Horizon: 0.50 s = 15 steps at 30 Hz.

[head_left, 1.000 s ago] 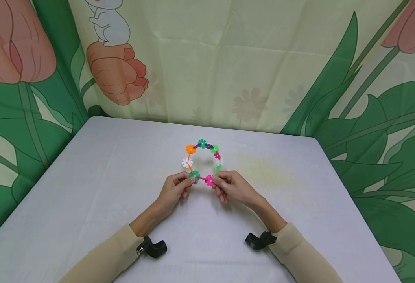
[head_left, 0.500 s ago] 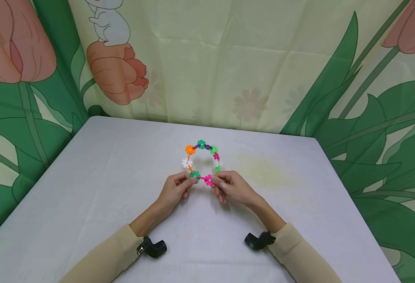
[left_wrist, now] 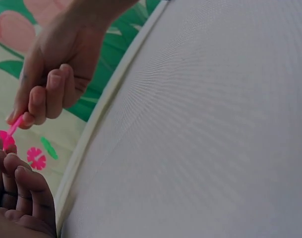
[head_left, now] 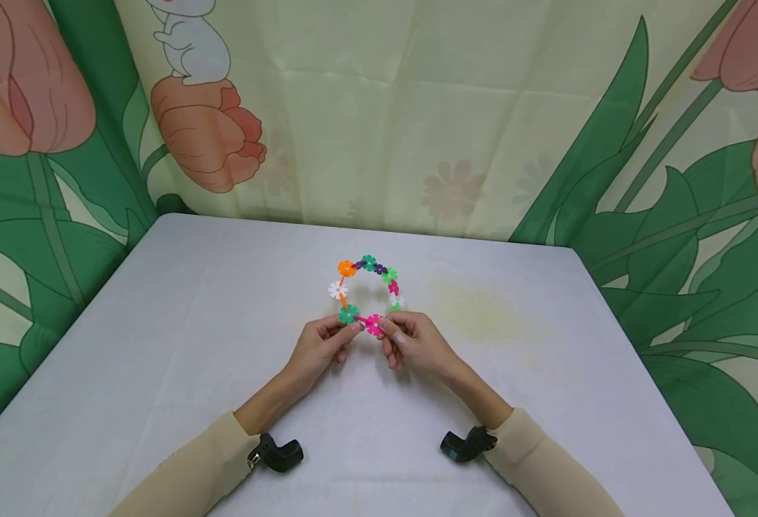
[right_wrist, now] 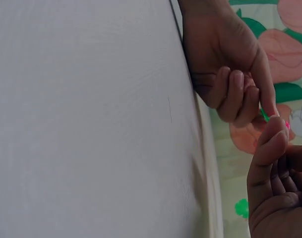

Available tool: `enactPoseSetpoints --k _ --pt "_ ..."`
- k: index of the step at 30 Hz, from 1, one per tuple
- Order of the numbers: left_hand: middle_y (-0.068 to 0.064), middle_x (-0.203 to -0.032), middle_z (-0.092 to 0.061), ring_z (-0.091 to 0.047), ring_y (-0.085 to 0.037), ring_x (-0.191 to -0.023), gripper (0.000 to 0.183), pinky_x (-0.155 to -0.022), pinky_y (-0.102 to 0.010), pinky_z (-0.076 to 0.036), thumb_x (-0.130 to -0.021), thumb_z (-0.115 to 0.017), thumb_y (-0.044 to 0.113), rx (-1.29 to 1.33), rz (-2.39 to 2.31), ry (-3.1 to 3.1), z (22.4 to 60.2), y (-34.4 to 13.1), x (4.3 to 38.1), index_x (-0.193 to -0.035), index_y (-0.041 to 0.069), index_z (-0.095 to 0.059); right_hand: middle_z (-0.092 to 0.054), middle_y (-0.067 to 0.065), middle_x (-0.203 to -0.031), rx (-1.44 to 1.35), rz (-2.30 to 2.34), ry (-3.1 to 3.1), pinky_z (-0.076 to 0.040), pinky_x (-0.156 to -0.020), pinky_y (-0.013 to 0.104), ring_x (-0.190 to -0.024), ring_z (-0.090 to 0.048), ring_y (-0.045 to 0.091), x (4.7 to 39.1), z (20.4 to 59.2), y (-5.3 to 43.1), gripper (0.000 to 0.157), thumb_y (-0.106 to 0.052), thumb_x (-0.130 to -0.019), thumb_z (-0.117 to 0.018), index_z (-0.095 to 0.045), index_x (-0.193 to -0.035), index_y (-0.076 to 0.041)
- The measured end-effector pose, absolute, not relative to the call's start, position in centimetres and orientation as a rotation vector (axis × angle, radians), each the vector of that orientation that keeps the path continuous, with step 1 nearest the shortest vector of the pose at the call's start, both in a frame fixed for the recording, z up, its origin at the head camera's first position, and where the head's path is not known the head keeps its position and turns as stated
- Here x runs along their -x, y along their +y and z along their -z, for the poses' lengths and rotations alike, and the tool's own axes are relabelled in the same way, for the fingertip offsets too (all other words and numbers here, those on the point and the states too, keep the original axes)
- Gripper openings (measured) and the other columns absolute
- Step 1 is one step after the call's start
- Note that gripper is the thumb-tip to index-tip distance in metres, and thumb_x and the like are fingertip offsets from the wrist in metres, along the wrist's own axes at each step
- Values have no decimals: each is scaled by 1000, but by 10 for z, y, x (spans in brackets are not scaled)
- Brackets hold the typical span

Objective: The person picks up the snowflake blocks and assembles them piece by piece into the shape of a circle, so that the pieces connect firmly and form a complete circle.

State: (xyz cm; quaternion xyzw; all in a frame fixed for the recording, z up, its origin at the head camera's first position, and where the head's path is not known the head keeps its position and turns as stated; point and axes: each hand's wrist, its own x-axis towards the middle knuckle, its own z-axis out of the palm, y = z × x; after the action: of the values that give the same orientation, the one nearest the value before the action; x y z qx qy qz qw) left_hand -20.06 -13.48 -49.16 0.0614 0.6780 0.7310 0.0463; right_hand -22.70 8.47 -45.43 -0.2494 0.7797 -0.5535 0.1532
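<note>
Both hands hold up a ring of colourful notched plastic snowflake discs, linked edge to edge, in the middle of the head view. My left hand pinches the ring's near side by the teal disc. Close beside it, my right hand pinches the bright pink disc between thumb and fingers. An orange disc, a white disc and a dark pink disc are among the others round the loop. In the left wrist view a pink piece shows at the right hand's fingertips; fingers partly hide the join.
A white-covered table lies under the hands, with a faint yellowish patch to the right. Behind it hangs a curtain printed with tulips and a rabbit. Black wrist cameras are on the beige sleeves.
The ring's near side and the right hand have shifted slightly left. The left thumb now sits at the teal disc's lower right edge instead of over it. The head view has moved a little.
</note>
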Motion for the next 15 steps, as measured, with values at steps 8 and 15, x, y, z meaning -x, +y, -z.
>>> enactPoseSetpoints --k 8,15 --pt "5 -61 -51 -46 -7 -57 30 -54 -19 -39 -101 -72 15 -249 -2193 2101 490 -134 200 -102 -15 -71 -66 16 -68 738 1568 2288 -52 -49 27 -50 -61 16 220 455 77 36 -24 -111 -57 -63 -89 4" --pt "7 -62 -51 -46 -6 -59 30 -55 -18 -39 -101 -71 13 -253 -2207 2083 489 -137 199 -103 -17 -68 -65 11 -69 730 1545 2289 -53 -50 29 -51 -62 16 220 453 76 35 -25 -109 -60 -67 -94 6"
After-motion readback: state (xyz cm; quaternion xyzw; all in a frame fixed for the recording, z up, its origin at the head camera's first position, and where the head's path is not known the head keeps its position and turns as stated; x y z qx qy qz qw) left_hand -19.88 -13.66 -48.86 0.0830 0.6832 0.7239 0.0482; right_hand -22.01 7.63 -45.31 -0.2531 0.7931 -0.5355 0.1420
